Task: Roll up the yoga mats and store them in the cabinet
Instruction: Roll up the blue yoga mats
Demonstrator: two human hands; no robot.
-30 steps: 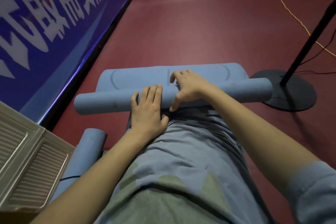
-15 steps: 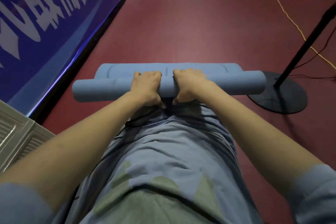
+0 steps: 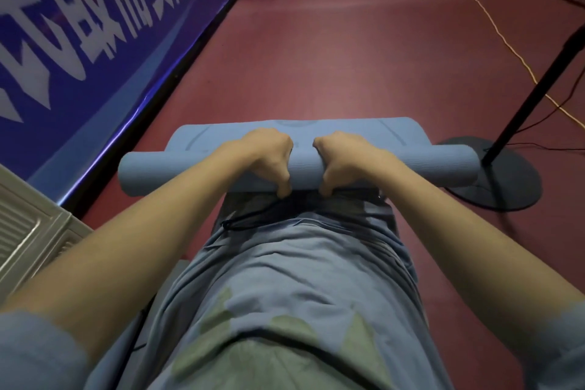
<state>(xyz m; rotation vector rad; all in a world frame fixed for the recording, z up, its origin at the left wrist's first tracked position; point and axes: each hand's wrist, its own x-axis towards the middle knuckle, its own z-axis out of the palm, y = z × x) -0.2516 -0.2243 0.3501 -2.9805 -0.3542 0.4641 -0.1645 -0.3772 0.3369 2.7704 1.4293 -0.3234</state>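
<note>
Left hand [image 3: 269, 158], right hand [image 3: 340, 160] side by side, fingers curled round mat [image 3: 437, 168] middle: keeps roll tight. Flat bit left at 12 o'clock.

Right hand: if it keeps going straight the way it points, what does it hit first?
The right hand, gripping the rolled blue foam yoga mat, points away from the person. Likely first: the mat's flat unrolled strip, then bare red floor.

One blue yoga mat [image 3: 190, 172], two hands [image 3: 267, 153] [image 3: 343, 155], one fan stand [image 3: 493, 180], one yellow cable [image 3: 493, 28].
</note>
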